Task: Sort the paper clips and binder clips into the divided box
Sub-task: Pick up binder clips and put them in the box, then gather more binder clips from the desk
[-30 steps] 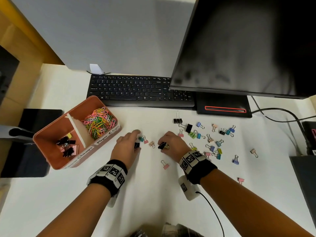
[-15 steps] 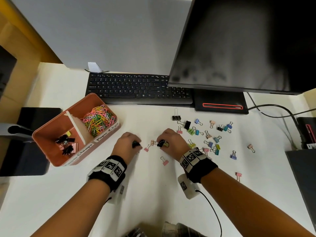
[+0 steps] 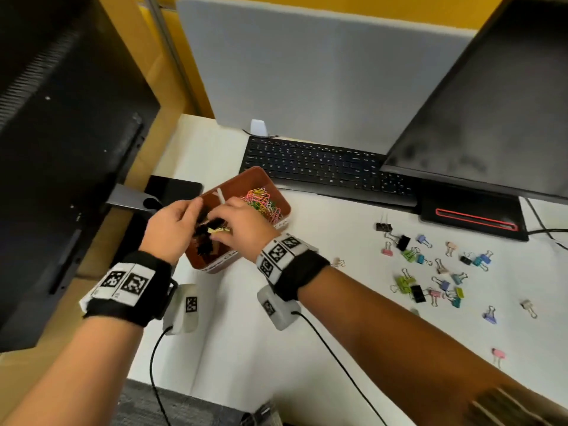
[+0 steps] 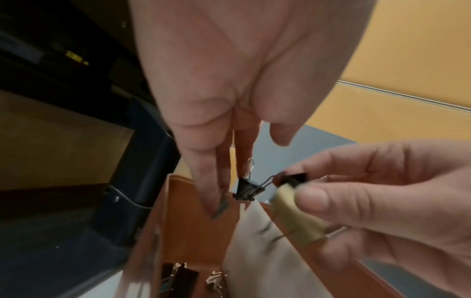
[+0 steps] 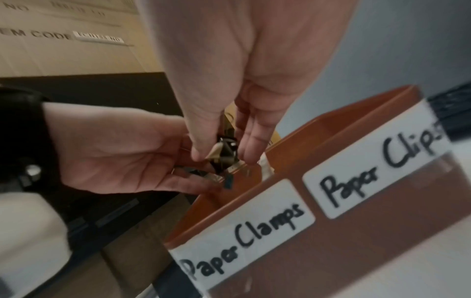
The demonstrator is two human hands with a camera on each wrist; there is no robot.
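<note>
The pink divided box (image 3: 281, 207) stands left of the keyboard. A white divider (image 3: 220, 195) splits it, with coloured paper clips (image 3: 264, 201) in the right compartment and binder clips in the left, labelled "Paper Clamps" (image 5: 244, 233). Both hands hover over the left compartment. My right hand (image 3: 224, 230) pinches a yellow binder clip (image 4: 293, 213) together with a black one (image 4: 293, 178). My left hand (image 3: 196, 210) has straight fingers pointing down, and another black binder clip (image 4: 248, 188) hangs at its fingertips. Several loose binder clips (image 3: 430, 272) lie on the desk to the right.
A black keyboard (image 3: 322, 167) lies behind the box, with a monitor (image 3: 476, 118) and its stand (image 3: 470, 210) at the right. A second dark monitor (image 3: 61, 149) fills the left side. A dark pad (image 3: 172, 186) sits left of the box. Cables (image 3: 547, 232) run at the far right.
Both hands left the middle of the desk, where they were picking up binder clips, and moved left over the box's left compartment. The head view swung left.
</note>
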